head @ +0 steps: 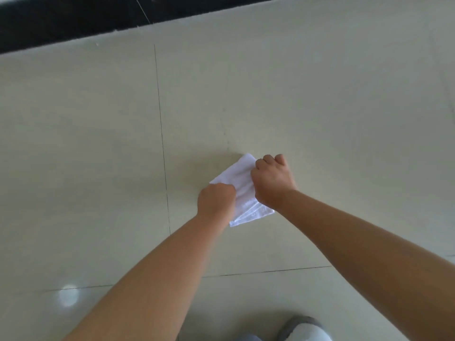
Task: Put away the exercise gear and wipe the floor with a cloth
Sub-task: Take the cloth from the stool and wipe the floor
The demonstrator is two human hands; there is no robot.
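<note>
A folded white cloth (243, 190) lies flat on the pale tiled floor (98, 143) near the middle of the view. My left hand (216, 198) grips its near left edge with curled fingers. My right hand (273, 180) grips its right side, knuckles up, fingers curled under. Both arms reach forward and down to the cloth. No exercise gear is in view.
A black strip (61, 23) runs along the far edge of the floor at the top left. Dark grout lines cross the tiles. A grey and white shoe (305, 328) shows at the bottom edge. A bright light reflection (69, 295) sits at lower left.
</note>
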